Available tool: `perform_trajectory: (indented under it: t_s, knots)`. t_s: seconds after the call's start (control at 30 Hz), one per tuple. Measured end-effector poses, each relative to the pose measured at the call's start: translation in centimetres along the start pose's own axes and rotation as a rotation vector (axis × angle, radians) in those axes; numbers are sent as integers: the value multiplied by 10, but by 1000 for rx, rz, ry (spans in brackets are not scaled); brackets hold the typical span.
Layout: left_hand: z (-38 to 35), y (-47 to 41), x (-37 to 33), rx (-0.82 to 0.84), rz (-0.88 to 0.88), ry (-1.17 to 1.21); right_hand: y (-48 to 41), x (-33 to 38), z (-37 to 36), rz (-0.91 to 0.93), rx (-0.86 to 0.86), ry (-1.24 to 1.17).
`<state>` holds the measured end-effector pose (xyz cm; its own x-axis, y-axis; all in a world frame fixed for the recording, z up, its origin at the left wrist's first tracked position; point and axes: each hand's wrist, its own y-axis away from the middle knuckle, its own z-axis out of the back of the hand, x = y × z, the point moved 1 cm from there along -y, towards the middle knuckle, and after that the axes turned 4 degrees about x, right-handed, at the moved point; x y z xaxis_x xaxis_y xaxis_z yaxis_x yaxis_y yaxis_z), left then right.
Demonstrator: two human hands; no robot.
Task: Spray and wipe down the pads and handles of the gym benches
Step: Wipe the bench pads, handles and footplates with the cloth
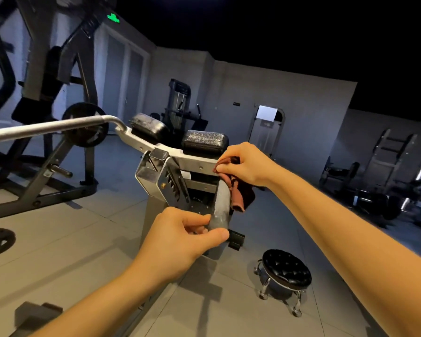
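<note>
Since it hogs the middle of the frame, bench machine (151,210): silver frame, tilted in my view, and it's the one I'm working on.
Chrome bar (46,128): runs from the left edge toward centre and joins the machine's top arm. Neither hand is on it, so I'd guess it's not wiped yet, though the shine doesn't really tell me.
Pads (204,141): two black ones side by side just above centre, behind my right hand. The left one has pale streaks, could be spray or just wear, can't tell.
Stool (286,269): little black tufted one on casters, lower right, well apart from the machine, so it's out of my way.
Left hand (180,237): lower centre, thumb and fingertips closed in a pinch round the bottom end of the handle. I reckon that's to steady it while the other hand rubs.
Right hand (243,164): right of centre, fingers curled tight, pinching the rag at the top of the handle where it meets the frame arm.
Handle (220,205): short grey grip, dead centre, between my two hands, running down from the arm.
Rag (238,193): reddish-brown, bunched under my right fingers, loose end hanging just beside the handle's right side. Guessing it's held high so it can drag down the grip.
</note>
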<state>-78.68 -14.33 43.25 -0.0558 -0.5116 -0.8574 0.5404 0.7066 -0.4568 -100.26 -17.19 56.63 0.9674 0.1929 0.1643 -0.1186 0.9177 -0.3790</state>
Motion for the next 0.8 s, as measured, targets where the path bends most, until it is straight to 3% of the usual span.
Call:
perform_trajectory:
  t_s: [0.17,0.4,0.53,0.8]
  knots:
    - [0,0,-1,-9,13,-16,-23,-18,-5,-112,-144,97]
    - [0,3,-4,25,-38,3,91,43,-14,160,-3,-108]
    - [0,2,-1,38,-38,-20,99,44,-17,233,-9,-48]
    - [0,1,4,7,36,14,-29,-47,-15,-130,-285,44]
